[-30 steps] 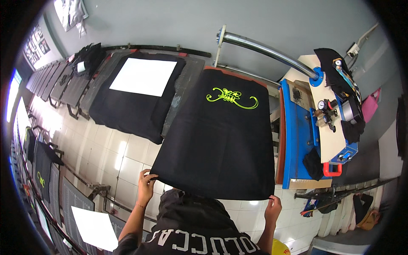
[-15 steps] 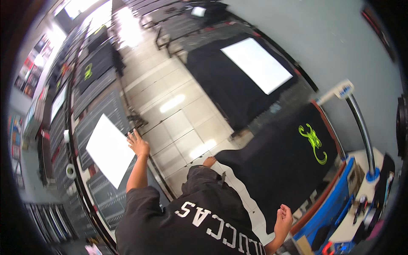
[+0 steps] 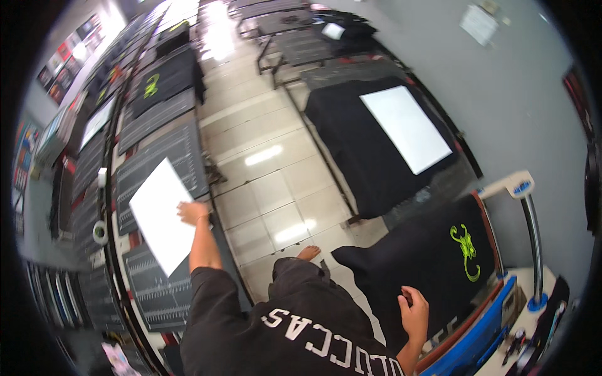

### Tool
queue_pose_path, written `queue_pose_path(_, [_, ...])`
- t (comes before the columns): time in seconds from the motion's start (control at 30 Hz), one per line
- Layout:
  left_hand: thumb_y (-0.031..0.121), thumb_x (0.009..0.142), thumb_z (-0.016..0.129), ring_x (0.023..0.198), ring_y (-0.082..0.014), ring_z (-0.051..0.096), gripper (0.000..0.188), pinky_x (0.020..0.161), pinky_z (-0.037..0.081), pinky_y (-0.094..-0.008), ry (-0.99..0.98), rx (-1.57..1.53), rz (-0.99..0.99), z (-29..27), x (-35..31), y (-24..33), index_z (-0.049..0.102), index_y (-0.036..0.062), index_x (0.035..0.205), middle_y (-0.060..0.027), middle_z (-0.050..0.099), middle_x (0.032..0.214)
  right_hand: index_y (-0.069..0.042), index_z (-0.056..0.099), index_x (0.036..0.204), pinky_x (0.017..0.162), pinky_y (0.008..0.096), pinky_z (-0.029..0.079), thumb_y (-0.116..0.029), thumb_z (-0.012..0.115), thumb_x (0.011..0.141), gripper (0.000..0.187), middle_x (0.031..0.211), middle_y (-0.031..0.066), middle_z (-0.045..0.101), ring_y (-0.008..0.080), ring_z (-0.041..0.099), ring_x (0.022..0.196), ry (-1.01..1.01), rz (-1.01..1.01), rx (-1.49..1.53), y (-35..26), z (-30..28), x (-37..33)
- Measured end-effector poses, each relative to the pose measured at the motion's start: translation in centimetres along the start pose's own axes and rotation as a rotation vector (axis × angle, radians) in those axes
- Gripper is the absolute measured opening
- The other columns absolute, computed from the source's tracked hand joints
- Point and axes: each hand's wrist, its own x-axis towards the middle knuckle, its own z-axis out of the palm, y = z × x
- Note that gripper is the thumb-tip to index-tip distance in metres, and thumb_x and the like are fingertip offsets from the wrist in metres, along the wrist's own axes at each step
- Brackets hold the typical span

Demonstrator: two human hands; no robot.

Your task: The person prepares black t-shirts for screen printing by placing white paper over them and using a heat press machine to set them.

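a white rectangular sheet (image 3: pixel 153 216) lies slantwise across dark grey flat boards with pale ruled markings (image 3: pixel 157 304), at the person's left. the left hand (image 3: pixel 193 213) is over the sheet's right edge, fingers bent; whether they grip it cannot be told. the right hand (image 3: pixel 414 311) is partly open, fingers loosely curled, nothing visible in it, near a black cloth (image 3: pixel 407 263) bearing a neon yellow-green scrolled motif (image 3: pixel 464 254). across the pale tiled floor (image 3: pixel 263 182), a second white rectangular sheet (image 3: pixel 407 130) rests on black fabric (image 3: pixel 342 138). a shiny metal column (image 3: pixel 535 247) stands at far right.
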Motion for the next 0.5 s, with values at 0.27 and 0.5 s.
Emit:
queue_pose_path(0.27, [0.007, 0.093, 0.039, 0.128, -0.0422, 0.048, 0.044, 0.106, 0.04, -0.0423, -0.028, -0.632, 0.615, -4.0, -6.3, 8.8, 0.049, -0.01, 0.132, -0.0289, 0.049, 0.139, 0.0, 0.064, 0.11, 0.086, 0.0347, 0.052, -0.011, 0.067, 0.087, 0.025, 0.104, 0.0152, 0.069, 0.029, 0.067, 0.096, 0.145, 0.126, 0.017, 1.3, -0.5, -3.0])
queue_pose_path(0.5, [-0.001, 0.093, 0.046, 0.131, -0.0392, 0.046, 0.036, 0.111, 0.034, -0.043, -0.353, -1.079, 1.583, -9.8, -38.4, 22.1, 0.055, -0.0035, 0.128, -0.0269, 0.05, 0.137, -0.004, 0.065, 0.111, 0.083, 0.0379, 0.053, -0.015, 0.067, 0.089, 0.026, 0.107, 0.0147, 0.068, 0.0307, 0.067, 0.099, 0.343, 0.175, 0.068, 2.9, -2.6, -7.7])
